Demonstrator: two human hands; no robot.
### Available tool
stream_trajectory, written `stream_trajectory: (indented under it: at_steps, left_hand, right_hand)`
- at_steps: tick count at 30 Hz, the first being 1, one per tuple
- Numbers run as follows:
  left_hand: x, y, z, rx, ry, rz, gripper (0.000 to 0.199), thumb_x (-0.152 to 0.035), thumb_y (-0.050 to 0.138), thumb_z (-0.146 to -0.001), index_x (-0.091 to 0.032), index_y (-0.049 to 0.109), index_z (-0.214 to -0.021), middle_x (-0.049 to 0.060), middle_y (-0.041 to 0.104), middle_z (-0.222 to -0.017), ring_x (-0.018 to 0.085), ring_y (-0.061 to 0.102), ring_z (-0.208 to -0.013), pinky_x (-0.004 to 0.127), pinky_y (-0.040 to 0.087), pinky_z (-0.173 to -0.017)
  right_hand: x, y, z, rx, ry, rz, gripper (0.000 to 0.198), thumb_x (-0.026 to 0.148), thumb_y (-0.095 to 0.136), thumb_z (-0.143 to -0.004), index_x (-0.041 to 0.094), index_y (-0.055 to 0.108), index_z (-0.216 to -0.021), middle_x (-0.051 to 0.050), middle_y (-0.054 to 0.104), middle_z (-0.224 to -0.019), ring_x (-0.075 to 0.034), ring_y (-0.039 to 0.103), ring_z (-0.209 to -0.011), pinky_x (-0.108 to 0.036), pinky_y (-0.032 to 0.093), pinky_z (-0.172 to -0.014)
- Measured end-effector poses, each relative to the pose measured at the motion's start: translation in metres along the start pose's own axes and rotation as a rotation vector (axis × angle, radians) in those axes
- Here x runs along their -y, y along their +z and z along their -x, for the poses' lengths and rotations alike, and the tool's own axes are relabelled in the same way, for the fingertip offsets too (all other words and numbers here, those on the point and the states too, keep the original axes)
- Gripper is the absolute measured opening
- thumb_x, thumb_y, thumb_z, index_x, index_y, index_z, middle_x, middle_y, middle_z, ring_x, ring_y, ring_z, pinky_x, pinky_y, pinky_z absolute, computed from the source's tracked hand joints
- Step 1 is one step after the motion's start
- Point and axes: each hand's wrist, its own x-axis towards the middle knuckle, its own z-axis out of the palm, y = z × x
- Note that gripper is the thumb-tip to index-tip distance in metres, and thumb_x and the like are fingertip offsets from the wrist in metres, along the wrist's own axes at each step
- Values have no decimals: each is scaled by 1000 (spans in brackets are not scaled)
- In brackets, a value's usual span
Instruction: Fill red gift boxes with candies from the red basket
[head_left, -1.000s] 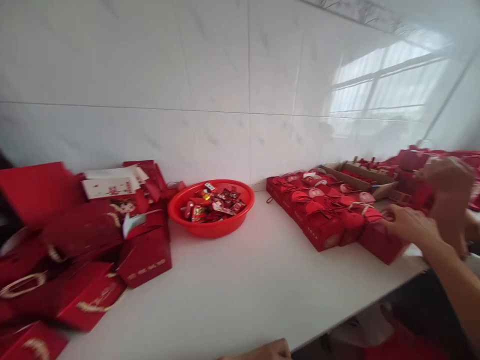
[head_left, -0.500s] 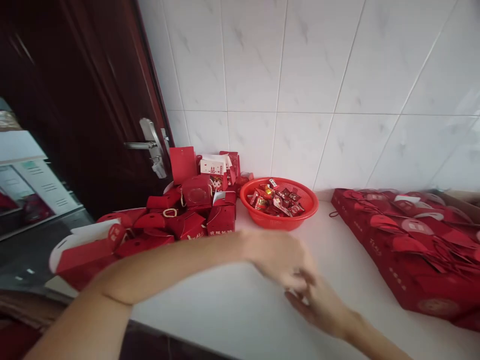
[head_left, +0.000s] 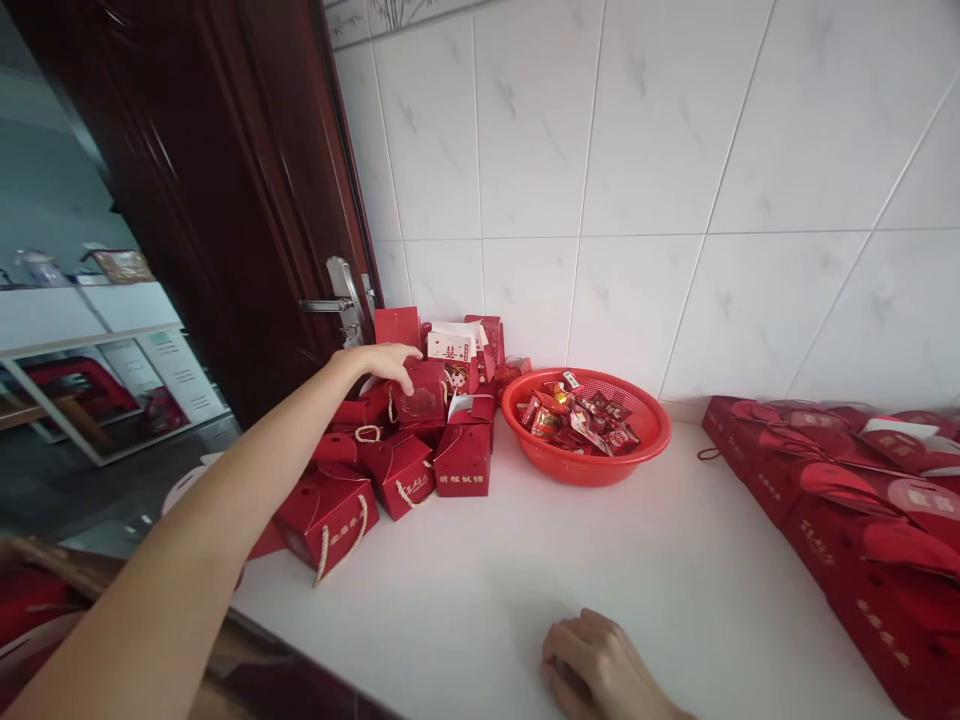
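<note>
My left hand (head_left: pixel 391 365) reaches over the pile at the back left, at a red candy box (head_left: pixel 421 395). Its thumb and fingers are apart over the box's top; whether they press on it I cannot tell. Below this box stand other red boxes, among them one with gold lettering (head_left: pixel 463 462) and one with a cream cord handle (head_left: pixel 334 525). Near the front of the white tabletop (head_left: pixel 450 580), my right hand (head_left: pixel 600 660) rests with its fingers curled in, and nothing shows in it.
A red plastic basket (head_left: pixel 589 470) of wrapped candies (head_left: pixel 581 420) stands by the tiled wall. Rows of closed red boxes (head_left: pixel 825 530) line the right side. Behind the left pile are white printed cards (head_left: pixel 450 345). A dark door (head_left: pixel 247 200) with a metal handle (head_left: pixel 326 305) is at left.
My hands, together over the middle of the table before, are now apart. The left has gone to the box pile; the right has drawn back toward the front edge. The view has shifted somewhat left.
</note>
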Motion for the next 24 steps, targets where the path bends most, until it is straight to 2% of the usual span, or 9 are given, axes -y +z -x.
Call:
stream_trajectory:
  at_steps: [6, 9, 12, 15, 17, 19, 22, 24]
  left_hand:
    - [12, -3, -13, 5, -145, 90, 27, -42, 78, -60, -20, 64, -64, 1, 68, -69, 22, 62, -80, 29, 46, -79]
    - [7, -19, -14, 3, -97, 163, 26, -39, 77, -60, -18, 62, -65, 2, 70, -78, 22, 63, -85, 31, 46, -83]
    - [-21, -40, -5, -21, 67, 293, 27, -41, 72, -69, -16, 67, -78, 4, 72, -95, 22, 63, -99, 35, 45, -94]
    - [-68, -44, 8, 135, 202, 326, 30, -38, 61, -81, -9, 69, -83, 3, 70, -98, 28, 61, -110, 44, 43, -97]
    - [-104, -29, 14, 244, 358, 358, 26, -35, 63, -79, -10, 71, -82, 2, 71, -96, 28, 63, -109, 43, 44, -96]
    - [-136, -2, 19, 297, 473, 384, 19, -29, 61, -79, -14, 73, -84, 1, 72, -95, 26, 65, -105, 42, 47, -95]
    - [-170, 52, 21, 296, 669, 442, 18, -16, 55, -79, -18, 73, -80, 0, 74, -89, 20, 68, -92, 34, 51, -89]
    - [-182, 88, 20, 230, 763, 520, 21, -10, 52, -79, -18, 71, -78, 1, 75, -85, 16, 69, -85, 29, 52, -82]
  right_hand:
    - [8, -19, -4, 30, 179, -219, 17, 24, 47, -90, 22, 59, -77, -2, 64, -66, -15, 53, -57, -26, 41, -56]
    - [6, -32, -7, 21, 280, -379, 23, 33, 48, -93, 21, 58, -76, -1, 60, -65, -14, 50, -56, -25, 42, -54]
    - [-1, -52, -14, -146, 364, -480, 31, 43, 49, -95, 21, 60, -77, -2, 60, -69, -16, 54, -62, -28, 47, -61]
    - [-13, -79, -21, -365, 460, -592, 36, 52, 52, -94, 20, 61, -80, -3, 63, -75, -16, 57, -62, -29, 49, -62]
    - [-22, -98, -23, -514, 521, -688, 35, 56, 54, -93, 21, 63, -94, -3, 65, -81, -15, 59, -61, -30, 50, -65]
    - [-30, -112, -22, -599, 533, -799, 41, 60, 53, -92, 22, 61, -106, -6, 70, -94, -17, 63, -66, -33, 52, -67]
    - [-38, -124, -16, -624, 563, -923, 50, 67, 47, -92, 23, 58, -113, -10, 73, -106, -25, 70, -87, -38, 55, -76]
    - [-38, -126, -12, -626, 608, -881, 52, 67, 51, -89, 24, 56, -117, -9, 73, -111, -26, 70, -95, -40, 55, -81]
